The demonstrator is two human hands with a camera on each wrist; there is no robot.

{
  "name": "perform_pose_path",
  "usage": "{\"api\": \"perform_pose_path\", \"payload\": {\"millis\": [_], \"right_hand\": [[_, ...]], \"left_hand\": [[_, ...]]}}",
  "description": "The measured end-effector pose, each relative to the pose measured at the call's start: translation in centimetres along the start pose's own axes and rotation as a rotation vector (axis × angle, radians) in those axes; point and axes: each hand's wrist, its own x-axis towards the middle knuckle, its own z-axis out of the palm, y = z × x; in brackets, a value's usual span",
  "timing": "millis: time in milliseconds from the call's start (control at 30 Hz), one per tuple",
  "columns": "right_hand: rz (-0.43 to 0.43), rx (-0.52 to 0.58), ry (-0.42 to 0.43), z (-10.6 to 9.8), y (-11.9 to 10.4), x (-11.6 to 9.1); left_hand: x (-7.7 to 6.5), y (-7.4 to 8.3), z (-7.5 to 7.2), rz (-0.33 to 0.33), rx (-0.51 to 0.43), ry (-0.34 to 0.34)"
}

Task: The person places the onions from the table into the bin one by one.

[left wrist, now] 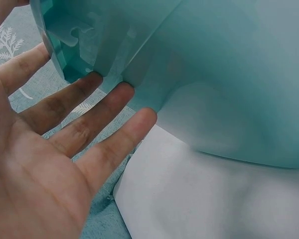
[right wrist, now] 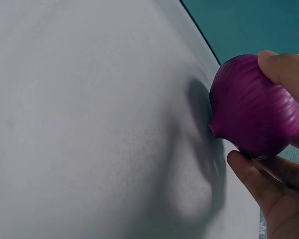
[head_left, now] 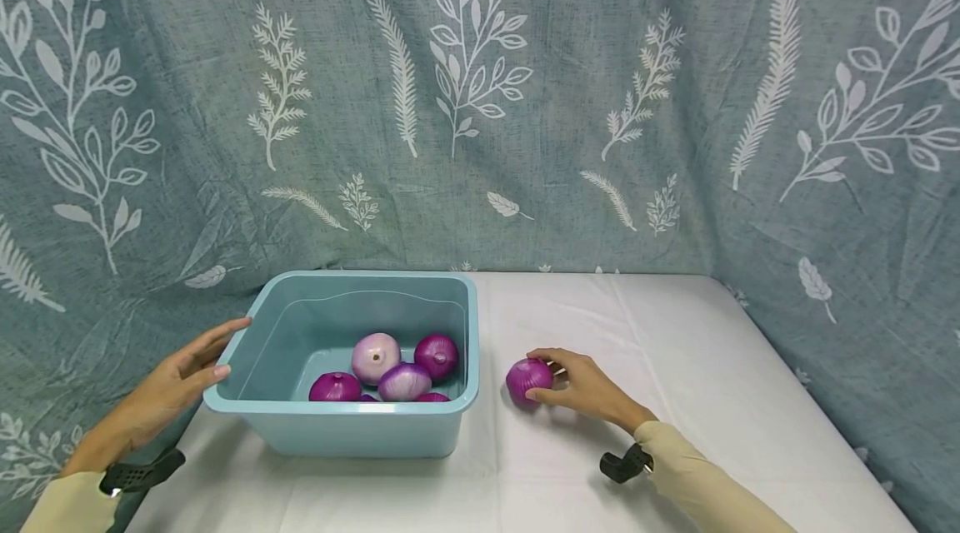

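A purple onion (head_left: 528, 381) is beside the tub's right side, and my right hand (head_left: 581, 386) grips it between thumb and fingers. The right wrist view shows this onion (right wrist: 254, 107) with its stem end pointing left and its shadow on the cloth. My left hand (head_left: 180, 375) is at the left end of the light blue plastic tub (head_left: 341, 430), thumb and fingers spread near the rim. In the left wrist view the left hand's fingers (left wrist: 97, 134) are extended against the tub's outer wall. Inside the tub lie several onions (head_left: 405, 381), purple and one paler; the front wall partly hides some.
The tub stands on a white cloth-covered table (head_left: 637, 333), whose right edge runs down toward the front. Behind and at both sides hangs a blue-green curtain (head_left: 540, 141) with white leaf prints. Each wrist wears a black strap (head_left: 142, 473).
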Motion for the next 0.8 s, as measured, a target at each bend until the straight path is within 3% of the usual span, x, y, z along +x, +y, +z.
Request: {"api": "perform_pose_path", "payload": {"millis": [333,800], "right_hand": [[0.019,0.024,0.017,-1.0,-0.1,0.0],[0.005,0.065,0.053,-2.6,-2.0,0.5]], "left_hand": [[0.1,0.0,0.0,-0.004,-0.008,0.0],[0.0,-0.1,0.1,0.024,-0.045,-0.011]]}}
